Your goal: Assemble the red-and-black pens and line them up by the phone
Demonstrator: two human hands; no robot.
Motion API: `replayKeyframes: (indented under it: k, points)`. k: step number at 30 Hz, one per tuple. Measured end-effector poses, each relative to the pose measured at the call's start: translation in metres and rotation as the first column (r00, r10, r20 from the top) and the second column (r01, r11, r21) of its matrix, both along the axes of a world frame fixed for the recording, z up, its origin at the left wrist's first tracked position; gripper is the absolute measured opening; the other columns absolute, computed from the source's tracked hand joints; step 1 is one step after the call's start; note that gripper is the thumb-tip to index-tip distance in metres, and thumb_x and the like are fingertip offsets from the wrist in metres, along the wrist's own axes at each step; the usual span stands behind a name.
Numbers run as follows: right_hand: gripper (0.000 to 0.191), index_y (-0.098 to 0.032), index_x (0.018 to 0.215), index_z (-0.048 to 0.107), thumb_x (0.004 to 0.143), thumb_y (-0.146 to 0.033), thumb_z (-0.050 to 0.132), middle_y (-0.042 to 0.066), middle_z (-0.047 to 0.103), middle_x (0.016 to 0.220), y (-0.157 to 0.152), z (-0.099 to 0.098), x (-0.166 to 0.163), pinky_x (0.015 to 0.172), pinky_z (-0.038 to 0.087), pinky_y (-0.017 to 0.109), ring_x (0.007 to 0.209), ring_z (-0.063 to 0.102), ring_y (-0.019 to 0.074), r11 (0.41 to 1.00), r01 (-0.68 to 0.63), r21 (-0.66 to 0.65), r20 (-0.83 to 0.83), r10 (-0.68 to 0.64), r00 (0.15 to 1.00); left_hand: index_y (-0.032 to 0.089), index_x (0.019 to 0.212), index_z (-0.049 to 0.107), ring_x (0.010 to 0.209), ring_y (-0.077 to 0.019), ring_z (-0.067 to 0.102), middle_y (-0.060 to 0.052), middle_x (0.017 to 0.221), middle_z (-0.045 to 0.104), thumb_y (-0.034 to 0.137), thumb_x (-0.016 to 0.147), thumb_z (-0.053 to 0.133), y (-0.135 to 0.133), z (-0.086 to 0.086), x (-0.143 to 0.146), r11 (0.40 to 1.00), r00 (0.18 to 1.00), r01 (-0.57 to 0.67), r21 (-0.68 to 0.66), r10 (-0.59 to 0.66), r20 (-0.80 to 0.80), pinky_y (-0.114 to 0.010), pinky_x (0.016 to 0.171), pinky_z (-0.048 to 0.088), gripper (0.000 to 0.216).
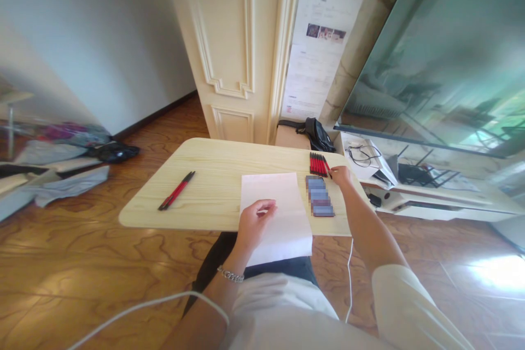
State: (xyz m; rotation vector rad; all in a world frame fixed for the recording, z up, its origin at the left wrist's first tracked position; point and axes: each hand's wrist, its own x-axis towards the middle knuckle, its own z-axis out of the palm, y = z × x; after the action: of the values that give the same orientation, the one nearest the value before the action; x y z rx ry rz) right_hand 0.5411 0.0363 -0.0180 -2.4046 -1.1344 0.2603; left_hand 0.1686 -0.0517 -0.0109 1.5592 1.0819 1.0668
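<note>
My left hand (255,224) hovers over a white sheet of paper (287,213), its fingers curled in and nothing visible in them. The paper hangs over the table's near edge. At the right end of the table, my right hand (341,175) pinches the near end of a red and black pen (327,164), which lies slanted beside a row of several similar pens (317,164). Just nearer than the row lies a phone-like flat object (320,197), its face blurred out. Two more red and black pens (177,191) lie close together on the left side.
The light wooden table (217,158) has rounded corners. A white cable (350,279) hangs at its right, and another crosses by my left forearm. Behind stand a black bag (319,134), a white box (361,156) and a low cabinet (438,205) under a large screen (443,54).
</note>
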Motion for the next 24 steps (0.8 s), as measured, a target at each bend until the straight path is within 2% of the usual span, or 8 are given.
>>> replayKeyframes:
  k: [7, 18, 24]
  points:
    - [0.029, -0.018, 0.093, 0.075, 0.078, -0.038, 0.062, 0.012, 0.071, 0.088, 0.0, 0.001, -0.002, 0.071, 0.045, 0.027, 0.083, 0.064, 0.0215, 1.0, -0.007, -0.011, 0.012, 0.007, 1.0, 0.019, 0.097, 0.069, 0.088, -0.0194, 0.067, -0.007, 0.098, 0.072, 0.039, 0.08, 0.062, -0.003, -0.003, 0.002, 1.0, 1.0, -0.011, 0.0, 0.011, -0.015, -0.03, 0.077, 0.054, 0.028]
    - [0.035, -0.017, 0.097, 0.075, 0.076, -0.041, 0.06, 0.014, 0.071, 0.095, 0.002, -0.004, -0.006, 0.073, 0.044, 0.031, 0.089, 0.064, 0.026, 1.0, -0.012, 0.01, 0.021, 0.012, 1.0, 0.02, 0.097, 0.069, 0.088, -0.019, 0.067, -0.006, 0.097, 0.072, 0.039, 0.081, 0.061, -0.004, -0.002, -0.002, 1.0, 0.999, -0.011, 0.017, 0.012, -0.041, -0.03, 0.076, 0.053, 0.026]
    - [0.04, -0.015, 0.097, 0.074, 0.078, -0.045, 0.056, 0.015, 0.071, 0.093, -0.005, 0.005, -0.013, 0.072, 0.044, 0.032, 0.086, 0.064, 0.0273, 0.996, -0.005, 0.084, 0.017, 0.004, 1.0, 0.021, 0.098, 0.069, 0.086, -0.018, 0.066, -0.006, 0.097, 0.072, 0.039, 0.082, 0.059, -0.004, 0.0, -0.011, 0.996, 0.994, -0.035, 0.077, 0.042, -0.096, -0.027, 0.072, 0.052, 0.026]
